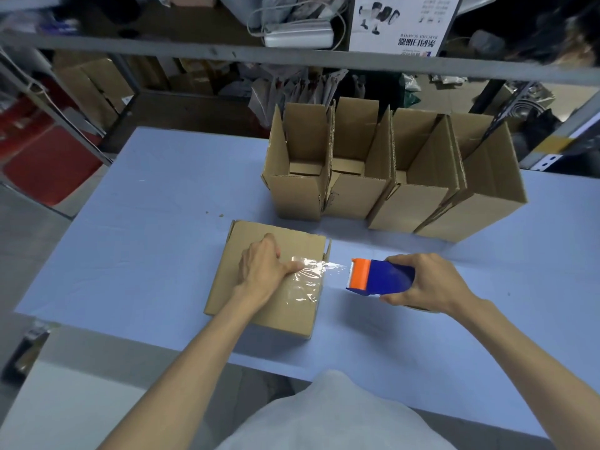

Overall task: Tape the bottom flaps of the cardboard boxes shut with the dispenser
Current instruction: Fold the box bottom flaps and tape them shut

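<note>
Squarely on the near middle of the light blue table (146, 222) sat a cardboard box (292, 319) turned bottom up, its flaps folded shut and facing the camera. The left hand (259, 266) lay palm down on that upturned bottom and held nothing. Its thumb (293, 266) was stretched out to the right and pressed on a strip of clear tape (311, 271). How the other fingers lay on the far side of the hand could not be made out. The tape lay wrinkled and shiny over the right half of the box's bottom, and from the right edge it ran on through the air, taut, to the dispenser (383, 276).

The dispenser, blue in the body with an orange head, was just beside the box on its right and above the table. Its orange end pointed left at the box. The right hand (425, 284) gripped the blue body from the right, fingers curled over the top and thumb under the near side.

Farther back and right of centre stood a row of four open boxes (389, 196), upright and touching side to side, their top flaps standing up. A few crumbs of cardboard lay on the cloth between this row and the near box. Behind the table ran grey metal shelving (227, 56), crowded with cartons, bags and cables, and a white printed carton (402, 24) stood on its upper shelf.
</note>
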Available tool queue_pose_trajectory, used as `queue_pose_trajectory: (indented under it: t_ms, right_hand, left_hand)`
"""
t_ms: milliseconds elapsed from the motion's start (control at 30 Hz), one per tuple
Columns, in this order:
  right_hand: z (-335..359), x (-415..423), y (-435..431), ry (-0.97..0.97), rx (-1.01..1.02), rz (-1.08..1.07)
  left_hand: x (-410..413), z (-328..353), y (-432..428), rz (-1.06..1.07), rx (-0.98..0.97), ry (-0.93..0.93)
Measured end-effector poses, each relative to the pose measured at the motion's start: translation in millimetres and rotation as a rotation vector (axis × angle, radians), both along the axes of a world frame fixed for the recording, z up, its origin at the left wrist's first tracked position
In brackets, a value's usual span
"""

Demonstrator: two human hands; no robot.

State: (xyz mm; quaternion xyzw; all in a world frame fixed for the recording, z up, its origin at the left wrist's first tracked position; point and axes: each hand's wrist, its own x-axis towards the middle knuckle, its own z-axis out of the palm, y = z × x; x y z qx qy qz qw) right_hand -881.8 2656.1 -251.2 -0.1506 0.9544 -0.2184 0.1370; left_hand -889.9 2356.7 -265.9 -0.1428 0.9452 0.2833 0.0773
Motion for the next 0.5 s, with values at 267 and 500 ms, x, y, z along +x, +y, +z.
queue_pose_trajectory:
  t_ms: [267, 500]
  right_hand:
    - [-2, -12, -21, -0.054, 0.155, 0.092]
    - [-8, -23, -77, 0.013, 0.424, 0.188]
  left_hand:
    - [12, -7, 14, -0.392, 0.083, 0.153]
    - [14, -9, 16, -0.374, 0.103, 0.13]
